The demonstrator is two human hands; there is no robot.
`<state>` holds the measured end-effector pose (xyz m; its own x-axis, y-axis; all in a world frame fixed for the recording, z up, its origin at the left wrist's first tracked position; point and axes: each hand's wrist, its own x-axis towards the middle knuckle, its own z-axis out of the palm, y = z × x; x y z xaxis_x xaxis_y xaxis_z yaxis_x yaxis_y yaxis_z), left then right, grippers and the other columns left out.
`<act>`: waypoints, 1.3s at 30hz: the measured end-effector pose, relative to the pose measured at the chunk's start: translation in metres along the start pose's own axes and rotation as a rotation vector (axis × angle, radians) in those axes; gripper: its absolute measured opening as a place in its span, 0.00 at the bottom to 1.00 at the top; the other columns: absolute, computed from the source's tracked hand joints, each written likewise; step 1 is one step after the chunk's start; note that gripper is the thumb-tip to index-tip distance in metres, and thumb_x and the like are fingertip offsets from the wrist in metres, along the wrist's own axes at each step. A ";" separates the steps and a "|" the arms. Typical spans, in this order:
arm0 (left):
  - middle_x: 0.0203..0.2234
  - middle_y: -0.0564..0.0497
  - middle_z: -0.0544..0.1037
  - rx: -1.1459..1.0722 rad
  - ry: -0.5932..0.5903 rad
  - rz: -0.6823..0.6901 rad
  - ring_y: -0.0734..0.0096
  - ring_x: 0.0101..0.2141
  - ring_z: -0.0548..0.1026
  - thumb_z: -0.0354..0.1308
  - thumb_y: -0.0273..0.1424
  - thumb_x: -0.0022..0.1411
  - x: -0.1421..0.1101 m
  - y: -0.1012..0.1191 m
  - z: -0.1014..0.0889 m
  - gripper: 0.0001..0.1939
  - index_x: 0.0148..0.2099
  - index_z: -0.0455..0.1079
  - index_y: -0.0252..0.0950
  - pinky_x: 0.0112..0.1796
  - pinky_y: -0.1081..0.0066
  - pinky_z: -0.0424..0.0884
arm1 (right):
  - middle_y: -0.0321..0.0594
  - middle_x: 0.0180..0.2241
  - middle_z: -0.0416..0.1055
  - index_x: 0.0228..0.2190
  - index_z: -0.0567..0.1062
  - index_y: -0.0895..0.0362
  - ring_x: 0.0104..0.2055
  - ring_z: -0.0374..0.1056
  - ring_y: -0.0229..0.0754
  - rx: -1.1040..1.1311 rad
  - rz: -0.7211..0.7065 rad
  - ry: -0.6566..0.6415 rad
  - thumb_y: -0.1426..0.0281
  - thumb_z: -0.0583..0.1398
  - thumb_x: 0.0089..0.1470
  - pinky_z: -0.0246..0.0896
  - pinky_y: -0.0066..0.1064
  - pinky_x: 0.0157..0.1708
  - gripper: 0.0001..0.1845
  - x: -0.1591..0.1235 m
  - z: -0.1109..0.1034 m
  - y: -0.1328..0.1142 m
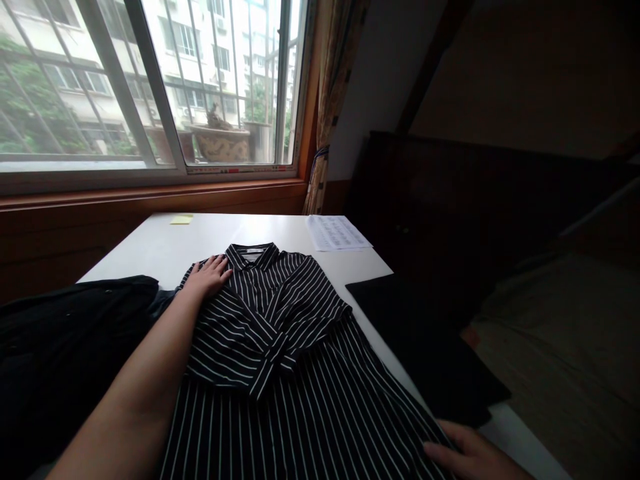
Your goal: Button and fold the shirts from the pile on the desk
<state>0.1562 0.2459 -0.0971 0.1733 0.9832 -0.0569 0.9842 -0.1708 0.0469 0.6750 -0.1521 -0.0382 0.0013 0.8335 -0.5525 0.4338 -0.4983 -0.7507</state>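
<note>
A black, white-striped collared shirt dress point(310, 373) lies front up on the white table, its collar toward the window. Both sleeves point(300, 293) are folded in over the chest, and their cuffs cross near the middle. My left hand point(207, 275) rests flat on the shoulder beside the collar, fingers stretched out. At the lower right, my right hand point(465, 450) has the garment's side edge between thumb and fingers; part of those fingers is hidden. The lower end of the garment runs out of view.
Dark clothing point(75, 327) is heaped on the left of the white table point(260, 227). Folded black cloth point(425, 340) lies along the right edge. Printed sheets point(337, 233) and a yellow sticky note point(181, 219) are at the far side, below a barred window point(200, 87).
</note>
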 end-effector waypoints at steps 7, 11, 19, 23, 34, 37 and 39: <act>0.73 0.49 0.42 -0.044 0.010 -0.074 0.51 0.71 0.39 0.32 0.51 0.71 -0.001 0.004 -0.002 0.36 0.75 0.42 0.42 0.64 0.37 0.41 | 0.46 0.42 0.81 0.36 0.84 0.52 0.49 0.75 0.59 0.073 -0.013 0.126 0.44 0.63 0.47 0.68 0.45 0.54 0.27 0.016 -0.040 -0.006; 0.73 0.48 0.40 -0.076 0.027 -0.139 0.47 0.71 0.38 0.31 0.52 0.71 0.000 0.005 0.001 0.37 0.75 0.42 0.41 0.63 0.34 0.40 | 0.48 0.33 0.81 0.30 0.84 0.50 0.42 0.76 0.60 -0.037 -0.005 0.211 0.42 0.64 0.42 0.71 0.47 0.47 0.26 0.023 -0.055 -0.022; 0.71 0.40 0.49 -0.154 0.082 -0.194 0.36 0.69 0.43 0.36 0.51 0.70 0.000 0.005 0.001 0.36 0.73 0.51 0.39 0.60 0.27 0.41 | 0.42 0.29 0.79 0.26 0.80 0.54 0.39 0.75 0.56 -0.145 -0.116 0.275 0.42 0.65 0.40 0.71 0.40 0.41 0.27 0.049 -0.090 -0.062; 0.70 0.38 0.53 -0.209 0.133 -0.113 0.35 0.69 0.47 0.39 0.47 0.72 -0.007 0.000 -0.011 0.32 0.72 0.53 0.39 0.57 0.26 0.48 | 0.41 0.28 0.78 0.25 0.78 0.55 0.36 0.74 0.52 -0.180 -0.135 0.267 0.43 0.63 0.43 0.69 0.38 0.38 0.27 0.069 -0.112 -0.071; 0.55 0.48 0.73 -0.210 0.172 0.713 0.60 0.55 0.71 0.50 0.25 0.69 -0.198 0.001 -0.040 0.19 0.56 0.72 0.47 0.54 0.61 0.72 | 0.44 0.34 0.80 0.27 0.80 0.54 0.41 0.75 0.55 -0.221 -0.111 0.249 0.46 0.65 0.40 0.70 0.37 0.42 0.24 0.076 -0.131 -0.080; 0.52 0.48 0.75 -0.139 0.138 0.706 0.61 0.54 0.72 0.49 0.16 0.62 -0.260 -0.002 -0.043 0.25 0.52 0.75 0.46 0.53 0.65 0.74 | 0.45 0.34 0.81 0.27 0.80 0.54 0.42 0.76 0.57 -0.208 -0.103 0.262 0.46 0.65 0.40 0.70 0.39 0.43 0.24 0.082 -0.131 -0.078; 0.54 0.51 0.75 -0.086 0.123 0.720 0.60 0.56 0.70 0.49 0.14 0.59 -0.290 -0.002 -0.042 0.31 0.56 0.73 0.49 0.56 0.63 0.72 | 0.45 0.34 0.81 0.28 0.80 0.55 0.43 0.76 0.57 -0.195 -0.109 0.238 0.46 0.65 0.41 0.70 0.39 0.44 0.25 0.085 -0.132 -0.075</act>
<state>0.1021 -0.0360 -0.0384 0.7655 0.6302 0.1296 0.6208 -0.7764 0.1085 0.7615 -0.0119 0.0190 0.1465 0.9232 -0.3554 0.6075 -0.3675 -0.7042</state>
